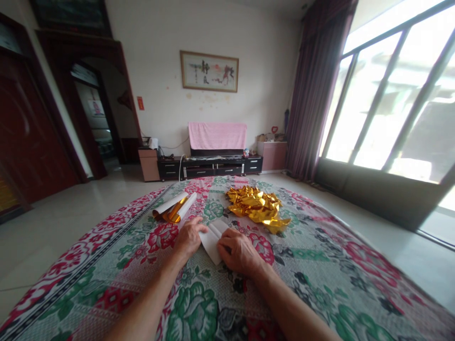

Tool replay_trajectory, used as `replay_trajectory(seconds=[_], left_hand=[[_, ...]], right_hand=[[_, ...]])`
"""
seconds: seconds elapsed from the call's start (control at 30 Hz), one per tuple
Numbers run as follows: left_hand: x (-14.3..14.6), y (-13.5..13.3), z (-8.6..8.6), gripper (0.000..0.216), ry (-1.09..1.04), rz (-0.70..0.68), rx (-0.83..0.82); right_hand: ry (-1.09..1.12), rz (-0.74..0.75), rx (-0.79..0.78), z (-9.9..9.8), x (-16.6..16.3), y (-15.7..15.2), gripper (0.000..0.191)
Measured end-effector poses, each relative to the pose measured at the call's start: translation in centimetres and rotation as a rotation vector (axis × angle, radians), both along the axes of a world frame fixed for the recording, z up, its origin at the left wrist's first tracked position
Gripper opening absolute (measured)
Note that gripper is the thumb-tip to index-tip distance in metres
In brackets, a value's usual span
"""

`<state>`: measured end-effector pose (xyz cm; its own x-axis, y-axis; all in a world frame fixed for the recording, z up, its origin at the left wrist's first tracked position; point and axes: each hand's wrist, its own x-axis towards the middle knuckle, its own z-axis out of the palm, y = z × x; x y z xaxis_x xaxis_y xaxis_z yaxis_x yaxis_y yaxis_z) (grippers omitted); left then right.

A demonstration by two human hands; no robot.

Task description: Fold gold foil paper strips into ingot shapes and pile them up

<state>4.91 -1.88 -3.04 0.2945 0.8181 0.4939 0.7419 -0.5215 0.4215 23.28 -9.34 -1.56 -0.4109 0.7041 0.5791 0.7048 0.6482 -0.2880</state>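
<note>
A creased sheet of white-backed paper [212,241] lies on the floral tablecloth, between my two hands. My left hand [190,238] grips its left edge, with thumb and fingers closed on it. On the other side my right hand [237,250] has its fingers curled and pressed onto the paper's right edge. Beyond the left hand rest loosely rolled sheets of gold foil paper [175,208], white on one face and gold on the other. Past the right hand sits a heap of folded gold foil pieces [256,206].
The round table wears a floral cloth [199,308]. Across the room stands a low black TV cabinet [202,169], with a pink cloth [217,136] draped above it. Large windows [387,104] and a purple curtain [316,90] are at right; a dark red door [31,109] is at left.
</note>
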Motion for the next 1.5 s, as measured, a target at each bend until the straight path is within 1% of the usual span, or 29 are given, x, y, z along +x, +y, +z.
replay_trajectory(seconds=[0.1, 0.2, 0.27, 0.33, 0.4, 0.47, 0.6, 0.67, 0.77, 0.87, 0.97, 1.13, 1.3, 1.5], left_hand=[[0.2, -0.7, 1.2, 0.038, -0.013, 0.089, 0.112], [0.9, -1.6, 2.2, 0.034, 0.014, 0.089, 0.203], [1.5, -2.0, 2.2, 0.03, 0.067, 0.036, 0.182], [1.9, -2.3, 1.9, 0.021, 0.11, -0.012, 0.124], [2.1, -2.4, 1.3, 0.019, 0.138, -0.046, 0.072], [2.1, -2.5, 1.0, 0.022, 0.156, -0.063, 0.049], [1.9, -2.4, 1.1, 0.023, 0.189, -0.108, 0.034], [1.8, -2.2, 1.2, 0.023, 0.196, -0.148, 0.026], [1.8, -1.8, 1.2, 0.023, 0.188, -0.195, 0.019], [1.7, -1.6, 1.1, 0.026, 0.183, -0.215, 0.014], [1.8, -1.7, 1.0, 0.029, 0.203, -0.227, 0.032], [2.0, -2.3, 1.1, 0.029, 0.237, -0.193, 0.071], [2.2, -2.7, 1.5, 0.027, 0.31, -0.174, 0.059], [2.1, -2.2, 1.3, 0.023, 0.257, -0.153, 0.023]], right_hand=[[-0.012, -0.039, 0.016, -0.2, -0.2, 0.0, 0.021], [-0.036, -0.079, 0.016, -0.1, -0.4, -0.1, 0.022], [-0.045, -0.093, 0.005, 0.0, -0.5, -0.2, 0.021], [-0.028, -0.099, -0.011, 0.1, -0.4, -0.2, 0.02], [0.014, -0.129, -0.013, 0.0, -0.1, 0.1, 0.017], [0.079, -0.221, 0.017, 0.0, 0.2, 0.4, 0.017], [0.215, -0.497, 0.065, -0.1, 0.9, 1.2, 0.024], [0.257, -0.547, 0.028, -0.1, 1.1, 1.3, 0.022], [0.273, -0.478, -0.016, 0.0, 0.9, 1.2, 0.018], [0.249, -0.38, 0.015, 0.0, 0.6, 0.9, 0.016], [0.238, -0.328, 0.035, 0.0, 0.3, 0.7, 0.017], [0.262, -0.285, 0.015, 0.2, 0.4, 0.6, 0.021], [0.244, -0.191, -0.029, 0.4, 0.3, 0.6, 0.021], [0.168, -0.111, -0.069, 0.3, 0.2, 0.4, 0.023]])
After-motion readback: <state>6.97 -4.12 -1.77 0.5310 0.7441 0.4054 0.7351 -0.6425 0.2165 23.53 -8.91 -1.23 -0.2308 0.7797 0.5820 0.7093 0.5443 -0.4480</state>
